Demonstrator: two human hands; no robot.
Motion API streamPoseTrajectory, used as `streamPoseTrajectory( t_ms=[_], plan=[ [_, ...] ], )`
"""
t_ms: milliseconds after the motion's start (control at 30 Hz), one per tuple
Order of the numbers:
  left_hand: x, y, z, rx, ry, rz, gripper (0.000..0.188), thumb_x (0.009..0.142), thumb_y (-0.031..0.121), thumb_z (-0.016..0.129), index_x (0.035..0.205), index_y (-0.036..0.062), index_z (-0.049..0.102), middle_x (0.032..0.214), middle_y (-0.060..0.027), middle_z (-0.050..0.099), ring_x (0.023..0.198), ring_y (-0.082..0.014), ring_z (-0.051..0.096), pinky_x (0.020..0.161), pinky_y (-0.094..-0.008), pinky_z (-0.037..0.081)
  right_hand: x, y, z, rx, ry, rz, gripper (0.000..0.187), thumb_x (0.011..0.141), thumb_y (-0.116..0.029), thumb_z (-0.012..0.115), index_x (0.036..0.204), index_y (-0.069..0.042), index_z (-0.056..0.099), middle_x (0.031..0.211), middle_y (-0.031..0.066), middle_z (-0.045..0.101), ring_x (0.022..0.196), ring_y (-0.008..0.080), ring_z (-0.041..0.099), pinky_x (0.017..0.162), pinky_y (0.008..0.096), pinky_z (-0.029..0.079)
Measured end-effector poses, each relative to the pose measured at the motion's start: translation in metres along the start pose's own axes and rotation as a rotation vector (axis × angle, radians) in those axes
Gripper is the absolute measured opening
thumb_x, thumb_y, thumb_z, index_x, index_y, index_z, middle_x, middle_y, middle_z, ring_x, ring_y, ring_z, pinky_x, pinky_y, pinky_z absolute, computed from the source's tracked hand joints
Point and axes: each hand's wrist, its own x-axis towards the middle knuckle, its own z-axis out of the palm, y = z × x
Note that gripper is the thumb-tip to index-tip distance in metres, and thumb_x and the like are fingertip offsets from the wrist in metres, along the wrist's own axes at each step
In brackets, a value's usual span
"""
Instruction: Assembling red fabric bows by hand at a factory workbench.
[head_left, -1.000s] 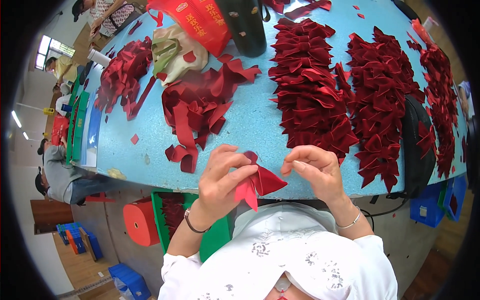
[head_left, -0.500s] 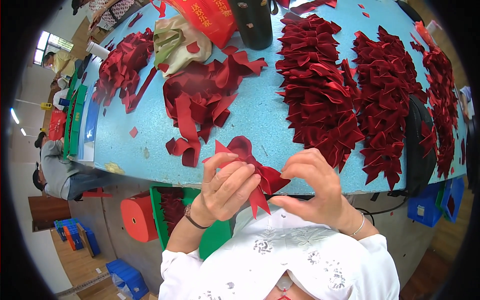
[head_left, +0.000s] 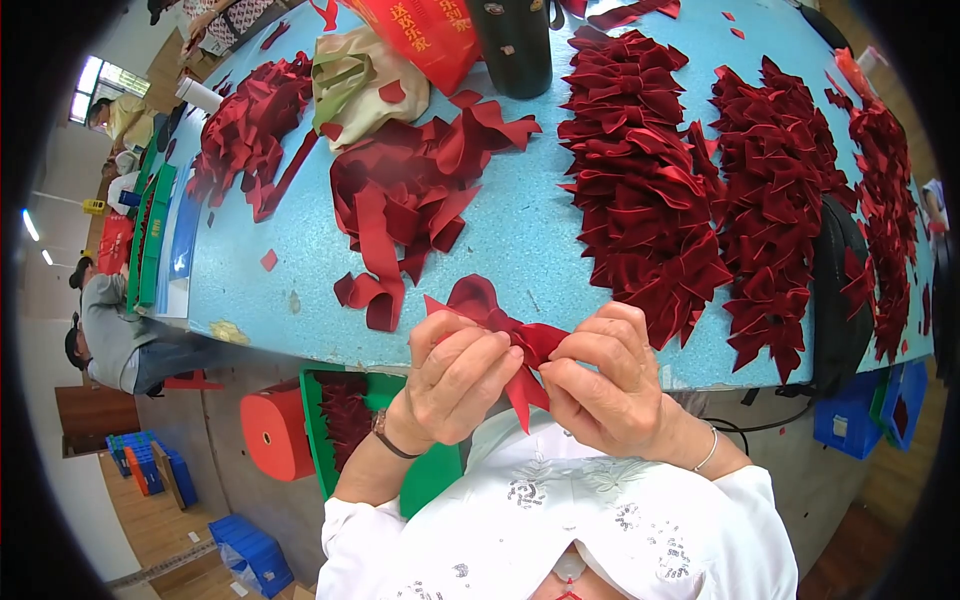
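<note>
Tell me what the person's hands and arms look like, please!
The left hand and right hand wear no gloves. Loose white cloth sleeves stop well short of the wrists. A thin, dark, strap-like band circles the left wrist; a thin, round, silvery bangle circles the right.

Left hand (head_left: 462, 375) and right hand (head_left: 605, 380) pinch a red ribbon bow (head_left: 478, 300).

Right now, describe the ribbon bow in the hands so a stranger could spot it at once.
Start at the light-blue table and go to its near edge. There, between the left hand and the right hand, is a red ribbon bow. Unlike the bows packed in rows beyond, this one is held.
</note>
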Motion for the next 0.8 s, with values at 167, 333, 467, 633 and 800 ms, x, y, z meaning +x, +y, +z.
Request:
streamPoseTrajectory(
  t_ms=[167, 333, 467, 633, 800],
  plan=[
    [-0.001, -0.001, -0.001, -0.028, 0.012, 0.022, 0.029, 0.064, 0.0, 0.073, 0.092, -0.0031, 0.068, 0.102, -0.0112, 0.061, 0.086, -0.023, 0.058, 0.074, -0.0387, 0.05, 0.002, 0.009, -0.011, 0.275, 0.064, 0.425, 0.024, 0.073, 0.006, 0.07, 0.096, 0.003, 0.064, 0.097, 0.0119, 0.063, 0.086, 0.0231, 0.06, 0.079, 0.0354, 0.047],
    [-0.002, -0.001, -0.002, -0.039, 0.021, 0.032, 0.029, 0.064, 0.001, 0.074, 0.093, -0.0021, 0.069, 0.102, -0.011, 0.06, 0.087, -0.0222, 0.058, 0.075, -0.0388, 0.05, 0.001, 0.017, -0.018, 0.777, -0.081, 0.895, 0.022, 0.081, 0.003, 0.068, 0.102, 0.005, 0.064, 0.099, 0.012, 0.065, 0.09, 0.0191, 0.061, 0.082, 0.0302, 0.048],
    [0.0, -0.001, -0.002, -0.033, 0.01, 0.032, 0.029, 0.064, 0.001, 0.074, 0.093, -0.0003, 0.069, 0.103, -0.0105, 0.06, 0.088, -0.0216, 0.058, 0.076, -0.0388, 0.051, 0.001, 0.02, -0.019, 0.931, -0.114, 0.868, 0.021, 0.083, 0.002, 0.067, 0.104, 0.006, 0.066, 0.096, 0.0102, 0.066, 0.087, 0.0152, 0.061, 0.081, 0.0293, 0.048],
    [0.0, 0.0, -0.001, -0.024, 0.008, 0.019, 0.028, 0.065, 0.0, 0.074, 0.093, 0.0022, 0.07, 0.104, -0.0097, 0.059, 0.088, -0.0208, 0.057, 0.076, -0.0391, 0.051, 0.0, 0.023, -0.019, 0.964, -0.136, 0.809, 0.018, 0.082, 0.003, 0.068, 0.1, 0.006, 0.067, 0.095, 0.0102, 0.066, 0.085, 0.015, 0.06, 0.078, 0.029, 0.047],
    [-0.001, 0.0, 0.004, -0.008, 0.019, 0.027, 0.028, 0.067, 0.0, 0.074, 0.094, 0.0028, 0.07, 0.103, -0.0089, 0.058, 0.087, -0.0203, 0.056, 0.076, -0.0378, 0.051, 0.001, 0.023, -0.018, 0.881, -0.143, 0.767, 0.019, 0.08, 0.003, 0.07, 0.098, 0.004, 0.067, 0.092, 0.0101, 0.065, 0.085, 0.0161, 0.059, 0.078, 0.029, 0.047]
  ],
)
